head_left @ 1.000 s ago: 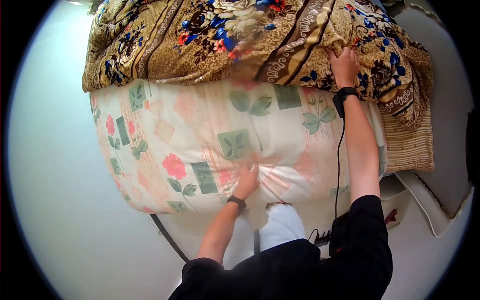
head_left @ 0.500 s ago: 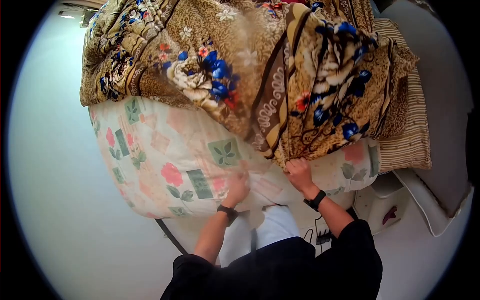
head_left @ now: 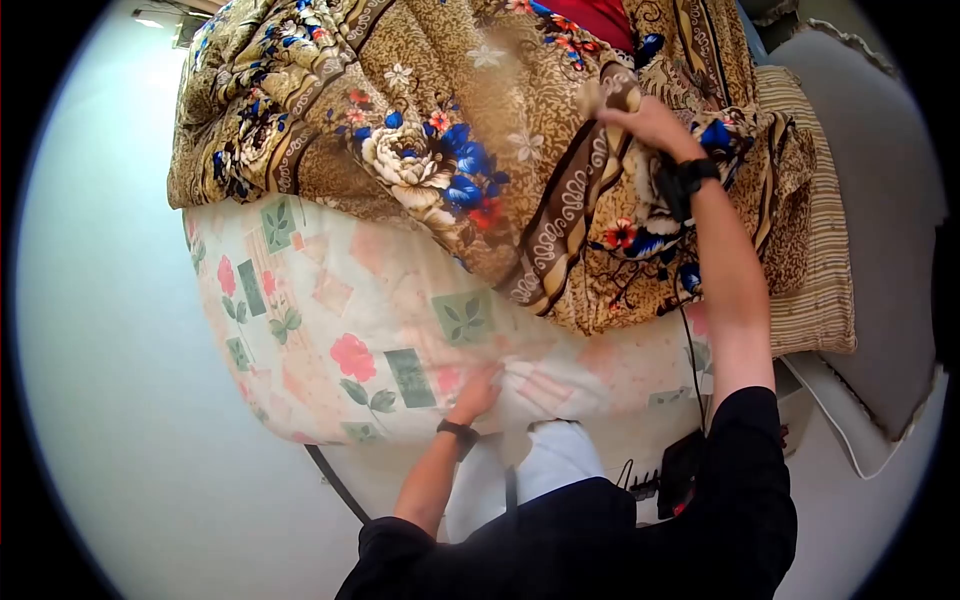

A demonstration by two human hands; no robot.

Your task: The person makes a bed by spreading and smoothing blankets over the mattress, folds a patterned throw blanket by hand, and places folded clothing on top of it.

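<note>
Flower-patterned mattress [head_left: 310,350], left hand [head_left: 478,394] on it, right hand [head_left: 655,126] at brown blanket [head_left: 400,215], both grips unclear

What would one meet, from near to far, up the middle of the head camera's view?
Black cloth shirt, white trousers, pale pink-and-green floral mattress, soft brown flower-printed blanket, red fabric.

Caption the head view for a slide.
Right hand at the brown flowered blanket, left hand on the pale floral sheet.
</note>
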